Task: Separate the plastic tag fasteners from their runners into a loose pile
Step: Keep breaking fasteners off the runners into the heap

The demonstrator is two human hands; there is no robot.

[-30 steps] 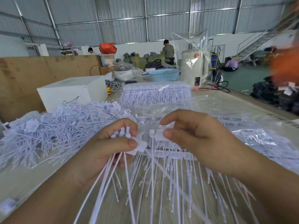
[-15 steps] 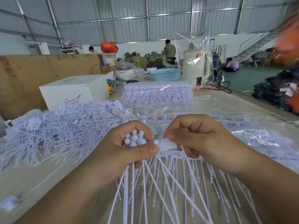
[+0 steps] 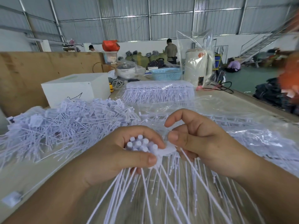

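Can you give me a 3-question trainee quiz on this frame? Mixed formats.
1. True or false: the left hand grips a bunch of separated tag fasteners.
2. Multiple choice: the loose pile of fasteners lies (A) left of the hands, (B) inside the blue basket, (C) on the white box.
3. Fill in: the right hand pinches the flat white ___ of a fastener.

Key: 1 true; 2 A; 3 tab

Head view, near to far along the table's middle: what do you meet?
Left hand gripping a bundle of fasteners → bagged fasteners on runners → blue basket → standing person.
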